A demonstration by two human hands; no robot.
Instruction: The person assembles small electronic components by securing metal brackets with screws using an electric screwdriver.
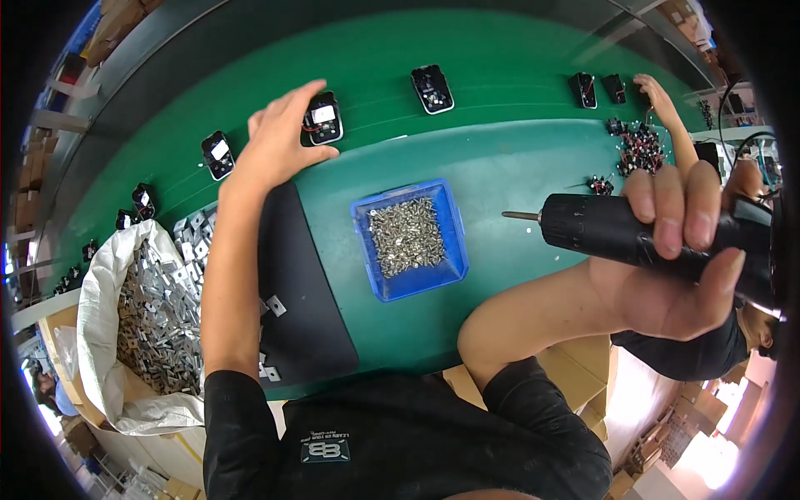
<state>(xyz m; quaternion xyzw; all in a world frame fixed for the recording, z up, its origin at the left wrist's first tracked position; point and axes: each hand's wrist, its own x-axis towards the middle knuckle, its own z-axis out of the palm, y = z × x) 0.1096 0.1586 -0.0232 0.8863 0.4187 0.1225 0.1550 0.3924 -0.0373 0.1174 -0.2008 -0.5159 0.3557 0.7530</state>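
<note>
My left hand (279, 137) reaches over the far green belt, thumb and forefinger spread on either side of a black plastic housing (323, 117). This housing has a white block and red wire inside; whether the fingertips touch it is hard to tell. In my right hand (675, 250) is a black electric screwdriver (600, 223), raised close to the camera at the right. Its thin bit points left, over the green mat. Between my arms a blue bin (417, 283) holds many small silver screws (406, 236).
More black housings stand along the belt, including one (432, 89) at the middle and one (218, 156) at the left. A white sack (100, 292) of metal plates sits left, beside a black mat (304, 283). Wired parts (642, 150) lie right, near another person's hand (658, 100).
</note>
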